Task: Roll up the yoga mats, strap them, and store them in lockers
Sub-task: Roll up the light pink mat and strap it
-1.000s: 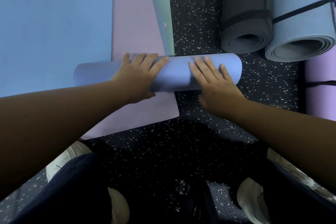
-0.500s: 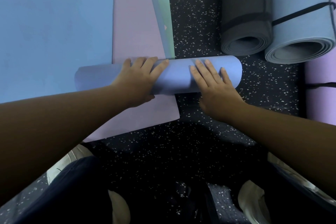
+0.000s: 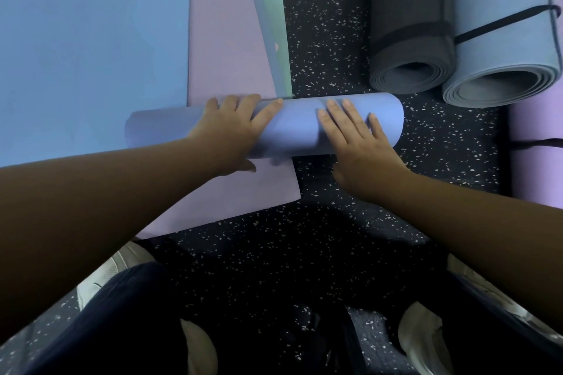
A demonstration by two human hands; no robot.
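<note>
A person is kneeling on a dark speckled floor (image 3: 329,24), pressing both hands onto a periwinkle-blue yoga mat roll (image 3: 298,128) that is lying crosswise in the middle of the view; the left hand (image 3: 234,134) is resting on the roll with fingers straight and spread over its top, the thumb tucked below and mostly hidden; the right hand (image 3: 356,143) is lying flat on the roll, fingers straight and slightly fanned, gripping nothing. The roll's left end is fading into a flat blue mat (image 3: 91,64) and its edge there is hard to make out; a lilac mat (image 3: 222,39) is lying flat beneath both, and a teal mat (image 3: 274,24) is showing only as a narrow strip beside it, bearing a tiny pale mark too small to read. No brand or lettering is readable anywhere. At upper right a grey rolled mat (image 3: 408,39) is lying touching a light-blue rolled mat (image 3: 499,39), each bound by a black strap (image 3: 499,23); both are running off the top edge. A purple rolled mat (image 3: 536,149), also strapped, is being cut off by the right edge. The person's dark trousers (image 3: 128,323) and pale shoes (image 3: 420,335) are filling the bottom, partly in shadow.
</note>
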